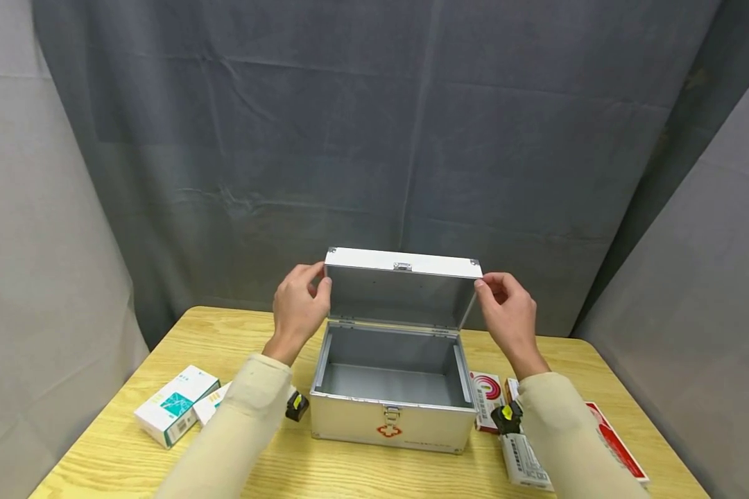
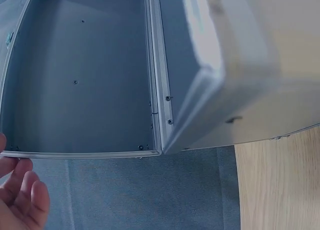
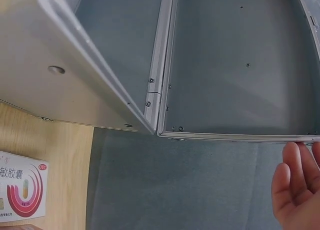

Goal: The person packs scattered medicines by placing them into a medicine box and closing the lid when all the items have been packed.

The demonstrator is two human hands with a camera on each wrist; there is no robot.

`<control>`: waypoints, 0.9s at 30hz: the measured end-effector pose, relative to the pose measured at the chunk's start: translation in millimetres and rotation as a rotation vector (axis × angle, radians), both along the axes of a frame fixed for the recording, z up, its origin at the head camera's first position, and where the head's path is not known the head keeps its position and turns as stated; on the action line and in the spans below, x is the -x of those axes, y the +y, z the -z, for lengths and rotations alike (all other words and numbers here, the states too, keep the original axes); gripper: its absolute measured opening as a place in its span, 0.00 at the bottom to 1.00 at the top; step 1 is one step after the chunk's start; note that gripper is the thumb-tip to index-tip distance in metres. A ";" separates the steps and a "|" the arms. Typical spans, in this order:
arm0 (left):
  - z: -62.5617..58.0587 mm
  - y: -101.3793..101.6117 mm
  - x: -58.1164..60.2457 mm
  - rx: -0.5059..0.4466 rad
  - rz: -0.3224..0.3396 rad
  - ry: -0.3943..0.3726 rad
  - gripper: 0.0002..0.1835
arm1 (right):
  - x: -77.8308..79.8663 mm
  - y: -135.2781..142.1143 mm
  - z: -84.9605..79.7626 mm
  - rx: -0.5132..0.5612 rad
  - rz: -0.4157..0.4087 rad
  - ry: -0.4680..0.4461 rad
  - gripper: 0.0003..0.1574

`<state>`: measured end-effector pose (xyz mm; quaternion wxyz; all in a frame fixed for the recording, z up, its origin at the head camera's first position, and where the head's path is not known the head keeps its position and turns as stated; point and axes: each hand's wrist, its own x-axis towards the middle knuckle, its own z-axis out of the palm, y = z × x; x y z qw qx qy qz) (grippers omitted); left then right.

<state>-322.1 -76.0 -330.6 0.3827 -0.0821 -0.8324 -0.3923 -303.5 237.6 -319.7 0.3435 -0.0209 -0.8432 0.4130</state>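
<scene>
A metal first-aid box [image 1: 387,430] with a red cross below its front latch stands on the table, its grey inside bare. Its lid [image 1: 406,260] is tilted up and back on the rear hinge. My left hand [image 1: 299,305] grips the lid's left front corner, and in the left wrist view my fingers [image 2: 22,192] lie against the lid's edge. At the opposite corner, my right hand [image 1: 508,312] pinches the lid between thumb and fingers. The right wrist view shows those fingers [image 3: 295,175] at the lid's rim.
Left of the box lie a white-and-green medicine carton [image 1: 177,405] and another white carton [image 1: 209,403], partly behind my sleeve. Right of it are a carton with pink rings [image 1: 487,395], a white carton [image 1: 524,461] and a red-and-white one [image 1: 618,440]. A grey curtain [image 1: 374,138] hangs behind the wooden table [image 1: 225,326].
</scene>
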 end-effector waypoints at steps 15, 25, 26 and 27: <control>8.7 -1.2 4.0 0.007 0.078 -0.071 0.22 | 10.5 -8.6 1.1 0.071 0.013 -0.016 0.17; 14.4 0.2 7.1 0.063 0.137 -0.152 0.28 | 8.2 -7.2 -2.9 0.054 -0.030 -0.101 0.23; 15.0 -0.2 7.2 0.075 0.140 -0.169 0.29 | 8.1 -7.0 -2.8 0.050 -0.039 -0.109 0.23; 15.7 -0.5 7.4 0.085 0.142 -0.188 0.30 | 8.0 -6.9 -2.6 0.045 -0.046 -0.116 0.23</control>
